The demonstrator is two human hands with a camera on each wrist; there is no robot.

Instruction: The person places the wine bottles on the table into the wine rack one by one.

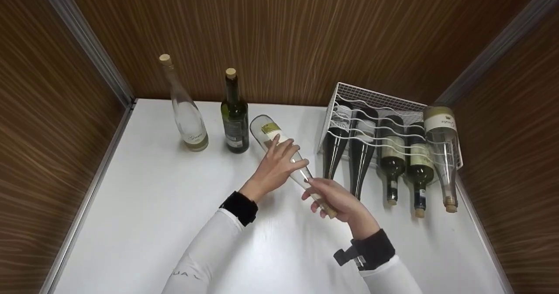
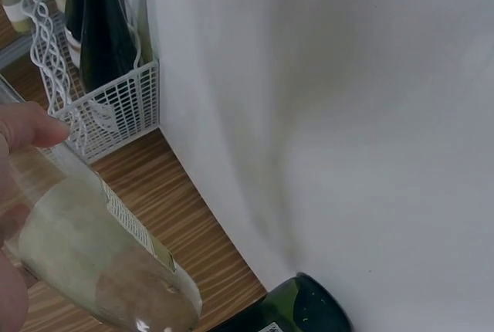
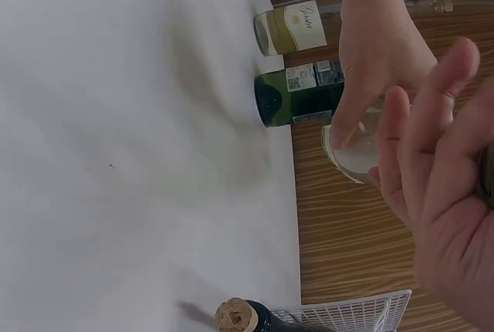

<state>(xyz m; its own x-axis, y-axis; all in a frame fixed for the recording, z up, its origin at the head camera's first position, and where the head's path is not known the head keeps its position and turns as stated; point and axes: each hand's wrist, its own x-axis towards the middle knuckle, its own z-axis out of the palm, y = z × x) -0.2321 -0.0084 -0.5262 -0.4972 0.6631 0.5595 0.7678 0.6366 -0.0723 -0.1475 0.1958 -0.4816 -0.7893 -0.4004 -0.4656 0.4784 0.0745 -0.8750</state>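
A clear glass wine bottle (image 1: 270,129) with a pale label and a cork (image 1: 332,213) slants above the white table in the head view, its base away from me and its neck toward the lower right. My left hand (image 1: 276,165) holds its body, fingers spread over the glass. Around the neck, my right hand (image 1: 340,200) has its thumb on top and fingers underneath. The left wrist view shows the clear bottle's base (image 2: 147,286) close up. In the right wrist view, the right hand's fingers (image 3: 421,147) partly hide the bottle.
Left of the hands stand a corked clear bottle (image 1: 188,117) and a corked green bottle (image 1: 235,123). At the right, a white wire rack (image 1: 325,130) holds several corked bottles, dark ones and a clear one (image 1: 445,154), necks toward me. Wood-grain panels (image 1: 279,36) enclose the table (image 1: 144,198).
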